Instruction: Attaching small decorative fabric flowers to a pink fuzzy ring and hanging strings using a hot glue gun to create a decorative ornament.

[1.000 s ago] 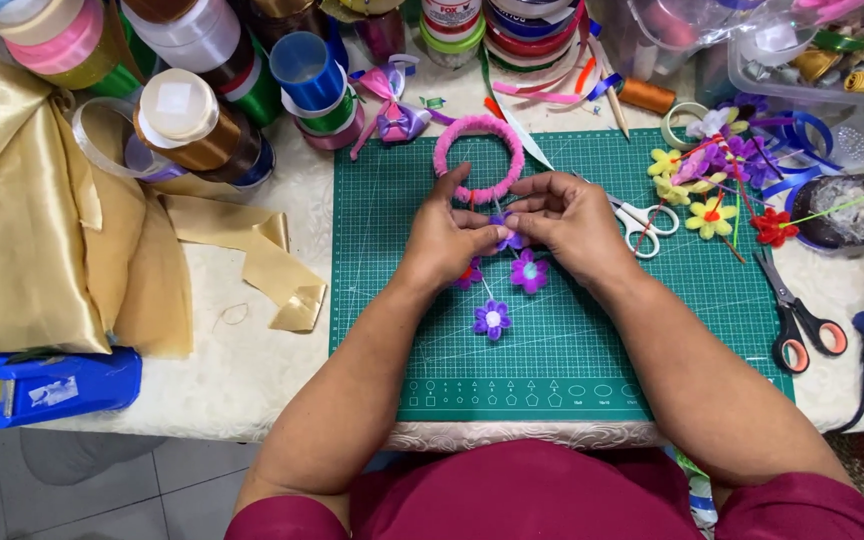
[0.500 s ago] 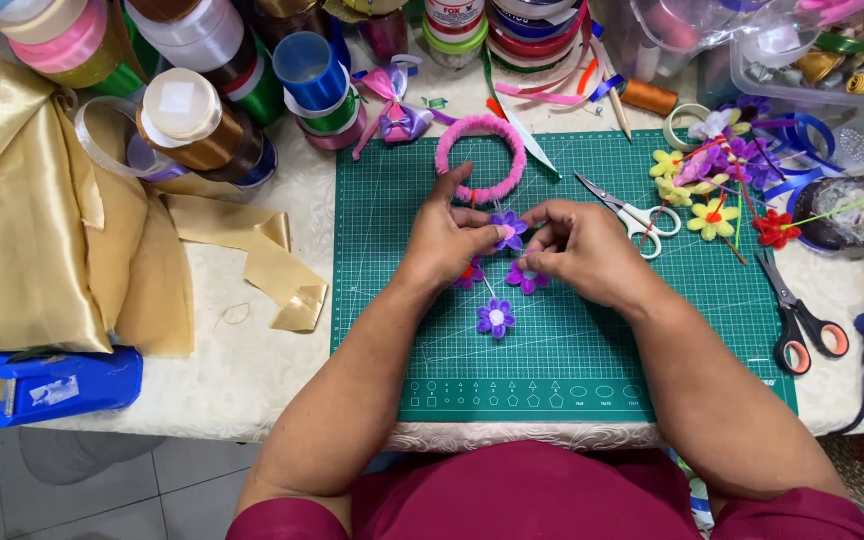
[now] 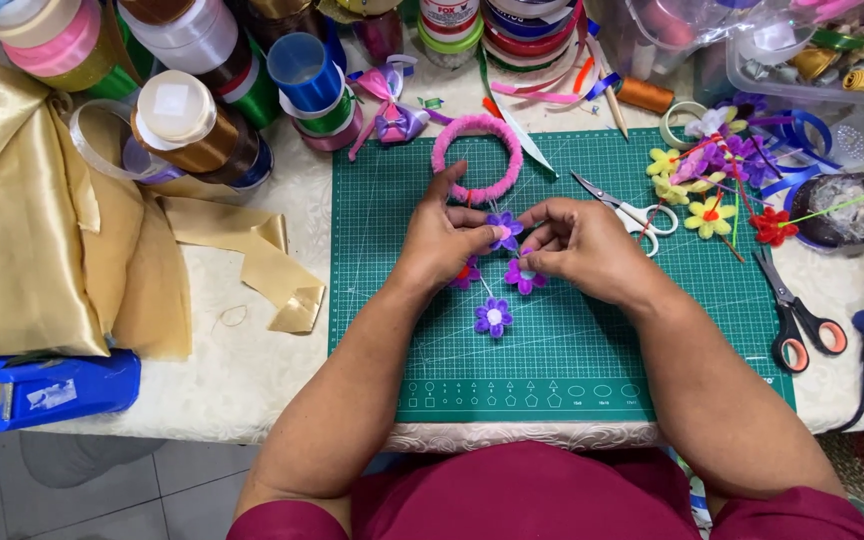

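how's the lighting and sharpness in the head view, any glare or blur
Head view: even, soft light with only faint shadows under the left hand and right hand; the green cutting mat and its grid lines are sharp; mild sheen on the gold satin fabric and the ribbon spools; slight wide-angle bending toward the edges; no motion blur on the purple flower.

Ring (image 3: 477, 158) behind flowers (image 3: 494, 317), perhaps on mat (image 3: 652, 340)

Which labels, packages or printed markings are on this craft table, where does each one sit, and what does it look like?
Labelled tub: top centre, round, white label, green rim.
Tape dispenser sticker: lower left, small pale patch on blue body.
Cutting mat: centre, green, white grid, row of printed shapes along its near edge.
Clear plastic box: top right, holds gold ribbon rolls.
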